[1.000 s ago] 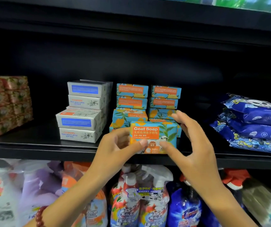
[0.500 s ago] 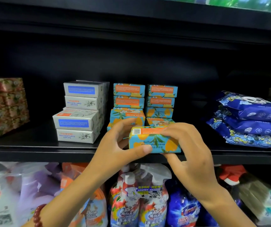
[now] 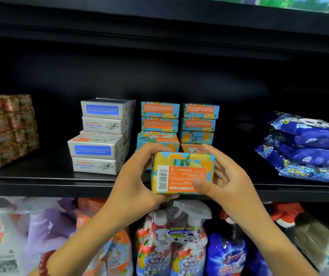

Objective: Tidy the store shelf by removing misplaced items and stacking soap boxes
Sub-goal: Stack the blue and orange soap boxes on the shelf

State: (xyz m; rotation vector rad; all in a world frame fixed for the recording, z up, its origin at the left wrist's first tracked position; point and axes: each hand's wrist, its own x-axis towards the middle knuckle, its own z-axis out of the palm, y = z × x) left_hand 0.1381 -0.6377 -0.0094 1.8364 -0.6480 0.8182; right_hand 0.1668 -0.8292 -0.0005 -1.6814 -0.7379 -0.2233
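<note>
An orange and blue goat soap box [image 3: 181, 172] is held in front of the shelf edge, its barcode side facing me. My left hand [image 3: 137, 184] grips its left end, fingers over the top and thumb underneath. My right hand [image 3: 225, 180] holds the right end with the thumb pressed on the front face. Behind stand two stacks of matching orange and blue soap boxes [image 3: 179, 124], partly hidden by my hands. To their left sits a stack of white and blue soap boxes [image 3: 100, 136].
The black shelf [image 3: 40, 176] also carries pink floral packs [image 3: 6, 130] at the far left and blue pouches [image 3: 309, 148] at the right. Below it stand spray bottles [image 3: 171, 242] and detergent bags [image 3: 10, 236]. Another shelf board runs overhead.
The held box has been turned over: first its Goat Soap front showed, then a side, now its barcode back. Both hands shifted their hold and drew it slightly toward me.
</note>
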